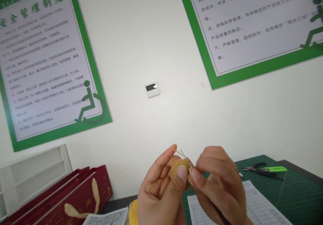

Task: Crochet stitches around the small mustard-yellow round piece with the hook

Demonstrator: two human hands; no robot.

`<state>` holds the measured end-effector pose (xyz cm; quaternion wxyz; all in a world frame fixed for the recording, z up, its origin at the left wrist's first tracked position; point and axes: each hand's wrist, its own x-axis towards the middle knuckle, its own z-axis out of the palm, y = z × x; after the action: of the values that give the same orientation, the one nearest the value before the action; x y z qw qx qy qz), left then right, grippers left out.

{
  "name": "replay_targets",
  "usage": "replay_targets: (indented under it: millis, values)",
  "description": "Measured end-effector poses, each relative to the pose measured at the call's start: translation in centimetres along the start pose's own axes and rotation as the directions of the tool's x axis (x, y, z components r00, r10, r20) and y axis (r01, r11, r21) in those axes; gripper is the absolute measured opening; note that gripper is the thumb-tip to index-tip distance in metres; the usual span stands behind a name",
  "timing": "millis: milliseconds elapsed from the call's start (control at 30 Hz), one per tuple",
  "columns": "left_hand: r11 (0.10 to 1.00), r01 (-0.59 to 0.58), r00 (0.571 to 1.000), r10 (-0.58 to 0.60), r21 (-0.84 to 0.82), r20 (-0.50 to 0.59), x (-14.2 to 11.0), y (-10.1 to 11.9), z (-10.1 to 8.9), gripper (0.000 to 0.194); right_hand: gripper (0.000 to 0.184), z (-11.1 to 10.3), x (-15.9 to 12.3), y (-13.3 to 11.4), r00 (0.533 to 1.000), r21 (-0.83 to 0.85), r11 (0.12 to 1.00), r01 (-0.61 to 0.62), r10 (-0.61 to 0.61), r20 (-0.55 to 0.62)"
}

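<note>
My left hand [161, 191] is closed round a small mustard-yellow crocheted ball [179, 171], thumb and fingers pinching it. My right hand [219, 181] is closed on a thin metal crochet hook [183, 155], whose tip pokes up out of the ball beside a loose strand of yellow yarn [174, 149]. Both hands are raised in front of the white wall, touching each other at the ball. A bit of yellow yarn [133, 213] shows below my left hand.
A green cutting mat [290, 191] lies on the dark table at right, with pliers [262, 171], a green-handled tool [276, 168] and a printed sheet [259, 206]. Dark red gift bags [75, 198] lean at left below a white shelf [30, 174]. Green-framed posters and a small wall panel [152, 89] hang above.
</note>
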<state>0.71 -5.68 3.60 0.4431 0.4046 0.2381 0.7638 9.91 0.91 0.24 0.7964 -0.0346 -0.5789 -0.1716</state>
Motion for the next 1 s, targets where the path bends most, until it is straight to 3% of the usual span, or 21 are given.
replay_targets:
  millis: [67,133,200,267,367,433,533,567,633,867,933,1000]
  values:
    - [0.996,-0.082,0.996,0.083,0.027,-0.034,0.0,-0.3,0.1,0.042,0.033,0.0,0.3,-0.6,1.000,-0.077,0.997,0.019,-0.018,0.025]
    - [0.983,-0.171,0.983,0.175,0.066,-0.050,0.0,-0.5,0.1,0.042,0.028,-0.2,0.4,-1.1,0.999,-0.045,0.998,-0.039,0.040,0.029]
    - [0.977,-0.193,0.980,0.197,0.091,-0.035,0.0,-0.6,-0.1,0.041,0.022,-0.5,0.5,-1.3,0.989,0.050,0.988,-0.148,0.148,0.013]
    - [0.985,-0.146,0.989,0.147,0.096,-0.010,0.1,-0.5,-0.5,0.041,0.014,-0.8,0.5,-1.2,0.944,0.148,0.933,-0.329,0.331,0.007]
    - [0.995,-0.050,0.999,0.049,0.082,0.020,0.3,-0.1,-1.0,0.040,0.017,-0.9,1.0,-0.6,0.776,0.341,0.713,-0.613,0.624,0.092]
    - [0.997,-0.005,0.999,0.003,0.074,0.034,0.4,0.1,-1.1,0.040,0.030,-0.7,1.5,-0.3,0.628,0.491,0.467,-0.735,0.741,0.235]
    - [0.997,0.032,0.998,-0.035,0.063,0.045,0.5,0.3,-1.1,0.043,0.040,-0.1,1.9,-0.2,0.399,0.579,0.071,-0.812,0.793,0.461]
    - [0.998,0.036,0.998,-0.039,0.059,0.044,0.5,0.3,-1.1,0.043,0.041,0.0,1.9,-0.2,0.348,0.585,-0.017,-0.811,0.789,0.506]
    - [0.998,0.030,0.999,-0.033,0.059,0.038,0.6,0.3,-1.2,0.043,0.041,0.2,1.7,-0.4,0.302,0.590,-0.096,-0.802,0.787,0.538]
    - [0.997,-0.002,0.999,-0.002,0.080,0.053,0.5,-0.1,-1.2,0.040,0.037,0.2,1.3,-0.5,0.315,0.581,-0.148,-0.800,0.720,0.618]
    - [0.996,-0.027,0.998,0.023,0.082,0.051,0.4,-0.2,-1.0,0.040,0.034,0.2,1.2,-0.5,0.397,0.597,-0.036,-0.802,0.713,0.577]
    - [0.994,-0.059,0.998,0.056,0.088,0.039,0.3,-0.2,-0.8,0.040,0.023,0.3,1.0,-0.4,0.575,0.616,0.236,-0.752,0.691,0.437]
